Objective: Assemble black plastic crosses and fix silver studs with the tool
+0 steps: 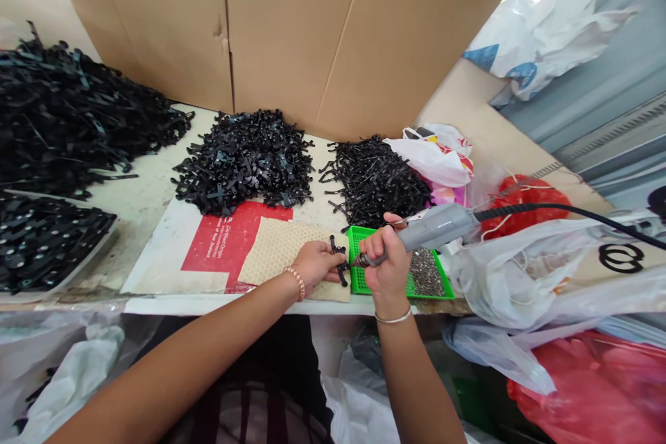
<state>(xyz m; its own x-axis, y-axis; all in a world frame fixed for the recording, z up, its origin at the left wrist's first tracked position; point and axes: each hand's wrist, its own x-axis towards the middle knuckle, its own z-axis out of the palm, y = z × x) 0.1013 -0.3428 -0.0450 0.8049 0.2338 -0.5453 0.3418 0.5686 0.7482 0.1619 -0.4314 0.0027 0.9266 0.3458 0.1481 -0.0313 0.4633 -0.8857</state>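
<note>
Head view: the fingers of the left hand [315,265] pinch a small black plastic part [339,262] flat against the pale honeycomb mat [275,250], just beside the left rim of the green tray [355,237]. The right hand [385,260] is clenched round the grey electric screwdriver [434,227], whose tip points left and down onto that part; the tool's long axis runs from the part up and to the right, over the tray, and its black cable [572,211] trails farther right. So the part lies directly between the two hands, touching the left fingers and meeting the driver tip, with the left hand the nearer. Inside the tray, toward its right side, lies a heap of small silvery screws [425,272]. Left of the tray a red-and-white printed sheet [229,243] lies under the mat; its small white lettering is too fine to read. Behind the tray sit two heaps of black parts [244,159] on the table [150,187], with larger heaps far left. Right of the tray are plastic bags [520,270], one bearing a black looped mark, not legible as a word.
</note>
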